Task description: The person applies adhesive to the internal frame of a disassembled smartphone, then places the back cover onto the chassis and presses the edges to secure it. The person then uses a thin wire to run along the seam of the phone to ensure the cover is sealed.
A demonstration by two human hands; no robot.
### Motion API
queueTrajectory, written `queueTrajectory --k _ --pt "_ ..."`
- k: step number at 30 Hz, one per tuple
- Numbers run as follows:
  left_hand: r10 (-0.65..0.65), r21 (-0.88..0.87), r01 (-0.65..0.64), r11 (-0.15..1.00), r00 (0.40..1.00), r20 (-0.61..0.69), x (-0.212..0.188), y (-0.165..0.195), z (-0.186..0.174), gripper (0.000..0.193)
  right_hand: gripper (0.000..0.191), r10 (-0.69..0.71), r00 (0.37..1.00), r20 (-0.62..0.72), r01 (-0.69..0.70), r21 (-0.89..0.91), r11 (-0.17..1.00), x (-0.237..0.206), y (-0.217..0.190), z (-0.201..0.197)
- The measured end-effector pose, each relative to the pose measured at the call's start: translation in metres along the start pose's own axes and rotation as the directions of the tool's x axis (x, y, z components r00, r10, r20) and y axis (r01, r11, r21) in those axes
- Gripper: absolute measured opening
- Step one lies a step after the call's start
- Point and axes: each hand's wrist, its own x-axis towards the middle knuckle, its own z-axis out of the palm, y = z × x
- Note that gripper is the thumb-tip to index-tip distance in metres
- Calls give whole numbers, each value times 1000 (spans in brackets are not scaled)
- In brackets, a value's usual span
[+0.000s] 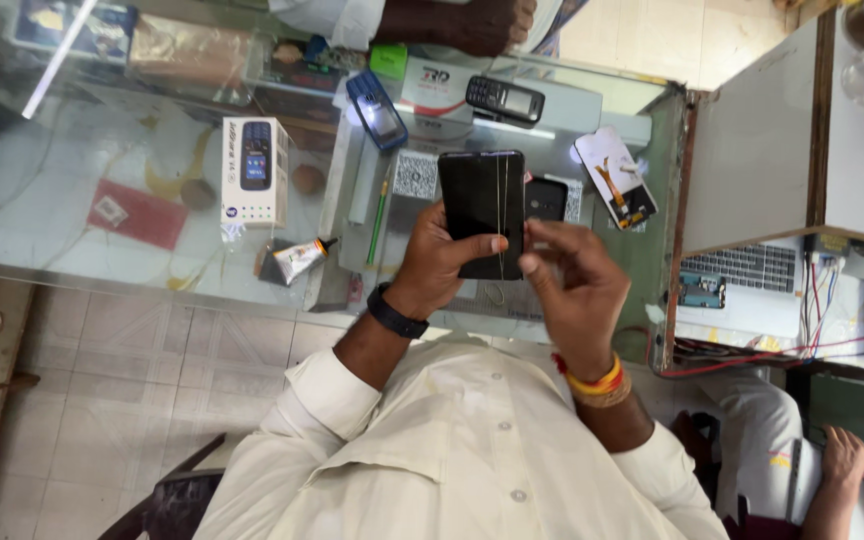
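Observation:
My left hand (440, 265), with a black watch on its wrist, grips a black smartphone (477, 195) from below, thumb across its lower face. The phone is held upright over the glass counter (152, 130), dark screen toward me. A thin pale wire (500, 190) runs lengthwise over the screen near its right edge. My right hand (577, 290), with orange and yellow bands at the wrist, is at the phone's lower right edge, fingertips pinched on the wire.
On the counter lie a white phone box (252, 170), a glue tube (302, 258), a blue phone (377, 110), a black keypad phone (505, 100) and a display part with a flex cable (617, 178). Another person's hand (472, 22) rests at the far side. A keyboard (742, 265) and red wires (752, 355) are at right.

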Motion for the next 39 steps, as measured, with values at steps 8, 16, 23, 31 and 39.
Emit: queueTrajectory --k 8,16,23,31,39 --pt "53 6 -53 999 995 -79 -22 -6 -8 43 44 -40 998 -52 34 -110 993 -36 27 31" --pt "106 -10 -107 994 992 -73 -22 -20 5 34 44 -38 999 -24 35 -104 994 -45 40 8" --pt "10 -333 -84 939 976 -219 -16 -17 9 39 48 -81 997 -18 79 -59 995 -43 42 1" --pt "-8 -263 -53 963 974 -228 -23 -16 18 46 29 -86 990 -115 67 -164 984 -57 51 1" --pt "18 -340 -116 933 960 -280 -22 -31 9 42 42 -68 993 -96 63 -57 996 -53 32 10"
